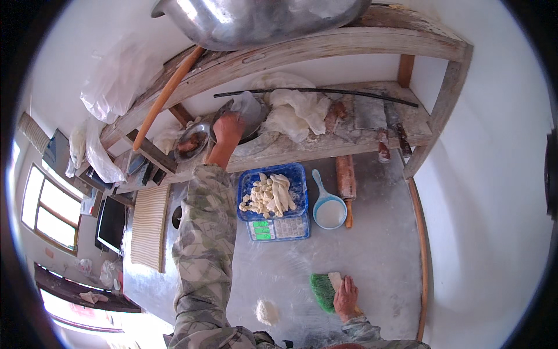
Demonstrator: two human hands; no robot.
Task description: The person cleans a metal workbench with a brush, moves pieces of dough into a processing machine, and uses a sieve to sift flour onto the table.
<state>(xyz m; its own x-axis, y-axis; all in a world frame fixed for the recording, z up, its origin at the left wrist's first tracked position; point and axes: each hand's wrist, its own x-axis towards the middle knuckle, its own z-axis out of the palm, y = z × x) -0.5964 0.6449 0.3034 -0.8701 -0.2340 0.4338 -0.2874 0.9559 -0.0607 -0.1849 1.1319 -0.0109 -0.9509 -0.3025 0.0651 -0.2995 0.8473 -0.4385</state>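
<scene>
My left hand reaches up to the wooden shelf, its fingers closed on a translucent plastic piece, over a dark round metal bowl. Whether that piece is a cup or a scraper is hard to make out. Low on the right, my right hand grips a brush with green bristles and a pale back, resting on the grey metal tabletop. A small heap of white flour lies to the left of the brush.
Pale dough pieces fill a blue tray on a digital scale. Beside it are a blue-handled ladle of white powder and a rolling pin. A large metal basin overhangs the shelf; a wooden stick juts out.
</scene>
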